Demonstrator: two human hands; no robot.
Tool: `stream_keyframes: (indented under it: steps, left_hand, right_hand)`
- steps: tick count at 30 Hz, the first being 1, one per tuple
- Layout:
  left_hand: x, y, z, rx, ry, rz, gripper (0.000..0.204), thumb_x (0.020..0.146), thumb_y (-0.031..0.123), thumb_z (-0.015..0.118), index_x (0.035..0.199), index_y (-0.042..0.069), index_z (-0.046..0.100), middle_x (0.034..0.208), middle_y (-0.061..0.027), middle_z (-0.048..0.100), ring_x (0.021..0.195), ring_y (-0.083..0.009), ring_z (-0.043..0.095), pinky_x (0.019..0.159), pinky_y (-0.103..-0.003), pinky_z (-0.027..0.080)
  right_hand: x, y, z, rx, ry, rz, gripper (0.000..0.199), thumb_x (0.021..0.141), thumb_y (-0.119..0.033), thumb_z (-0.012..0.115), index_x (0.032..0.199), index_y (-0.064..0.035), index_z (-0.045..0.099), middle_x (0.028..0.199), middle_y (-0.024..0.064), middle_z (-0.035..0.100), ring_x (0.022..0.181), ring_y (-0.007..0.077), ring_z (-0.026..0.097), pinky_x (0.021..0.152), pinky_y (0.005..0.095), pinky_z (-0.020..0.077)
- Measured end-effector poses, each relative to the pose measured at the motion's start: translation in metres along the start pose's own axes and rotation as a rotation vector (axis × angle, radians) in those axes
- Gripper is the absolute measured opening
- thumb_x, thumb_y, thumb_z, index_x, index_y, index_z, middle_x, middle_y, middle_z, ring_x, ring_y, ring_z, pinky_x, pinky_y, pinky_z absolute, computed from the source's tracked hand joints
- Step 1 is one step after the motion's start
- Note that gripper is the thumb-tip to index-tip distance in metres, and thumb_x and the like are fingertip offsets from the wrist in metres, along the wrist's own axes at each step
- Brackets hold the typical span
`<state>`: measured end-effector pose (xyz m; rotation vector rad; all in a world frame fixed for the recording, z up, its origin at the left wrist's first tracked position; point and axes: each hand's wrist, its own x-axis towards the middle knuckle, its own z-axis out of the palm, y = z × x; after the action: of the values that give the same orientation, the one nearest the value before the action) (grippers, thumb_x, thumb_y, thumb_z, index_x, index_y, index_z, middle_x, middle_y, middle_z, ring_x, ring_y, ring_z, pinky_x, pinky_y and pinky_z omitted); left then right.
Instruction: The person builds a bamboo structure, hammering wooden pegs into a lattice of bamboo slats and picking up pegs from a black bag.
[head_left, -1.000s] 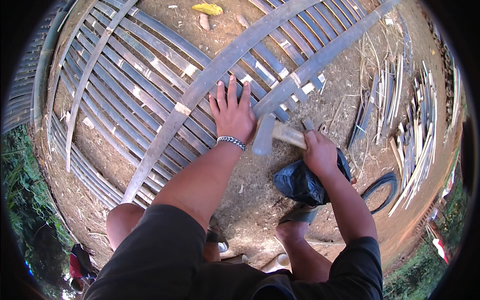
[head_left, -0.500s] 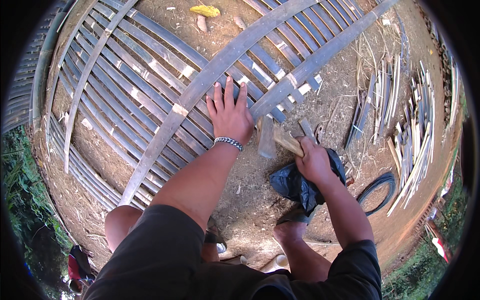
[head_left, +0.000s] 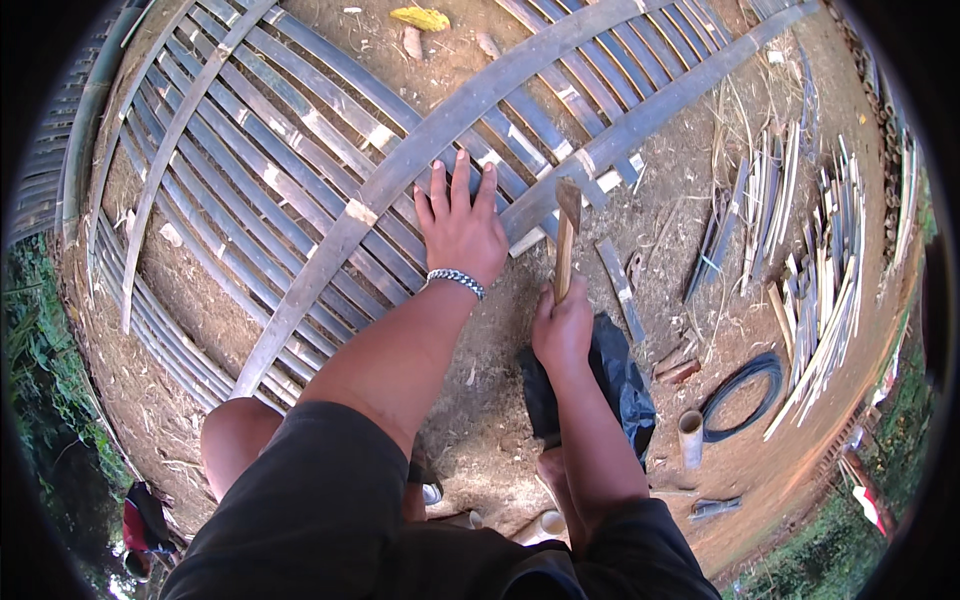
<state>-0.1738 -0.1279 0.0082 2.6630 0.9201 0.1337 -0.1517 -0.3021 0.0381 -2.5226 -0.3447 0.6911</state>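
My left hand [head_left: 463, 222], fingers spread, lies flat on the dark slats of a bamboo lattice panel [head_left: 400, 165] on the ground. In my right hand [head_left: 564, 325] is the wooden handle of a hatchet [head_left: 566, 240], held nearly upright. Its wedge-shaped head is up by the panel's near edge rail [head_left: 590, 155]; I cannot tell whether it touches. Behind and below my right forearm is a black plastic bag [head_left: 618, 375], partly hidden by the arm.
A loose bamboo strip [head_left: 620, 285] lies right of the hatchet. Further right are bundles of split bamboo [head_left: 835, 255], a coil of dark cord [head_left: 750, 400] and a short bamboo tube [head_left: 690, 438]. A yellow leaf [head_left: 418, 18] lies beyond the panel.
My right hand has moved left and a little down, swinging the hatchet from lying low and slanted to upright at the rail. My left hand has stayed on the slats.
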Motion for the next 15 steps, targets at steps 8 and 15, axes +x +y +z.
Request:
stream_keyframes:
  steps: [8,15]
  left_hand:
    - [0.000,0.001,-0.001,-0.005,0.000,-0.005,0.057,0.093,0.015,0.057,0.150,0.017,0.053,0.167,-0.0162,0.030,0.152,-0.0458,0.025,0.121,-0.067,0.019]
    - [-0.002,0.000,-0.003,-0.002,0.013,0.003,0.058,0.092,0.016,0.058,0.150,0.016,0.053,0.166,-0.0163,0.030,0.151,-0.0459,0.027,0.121,-0.067,0.019]
  right_hand:
    - [-0.023,-0.005,0.006,0.032,-0.033,0.019,0.031,0.098,-0.013,0.063,0.125,0.0013,0.055,0.095,0.0295,0.068,0.089,0.0513,0.068,0.077,0.0535,0.0539]
    - [-0.039,-0.002,0.018,0.324,0.267,-0.155,0.025,0.097,-0.011,0.063,0.118,0.0015,0.059,0.092,0.0280,0.068,0.087,0.0483,0.069,0.078,0.0501,0.0550]
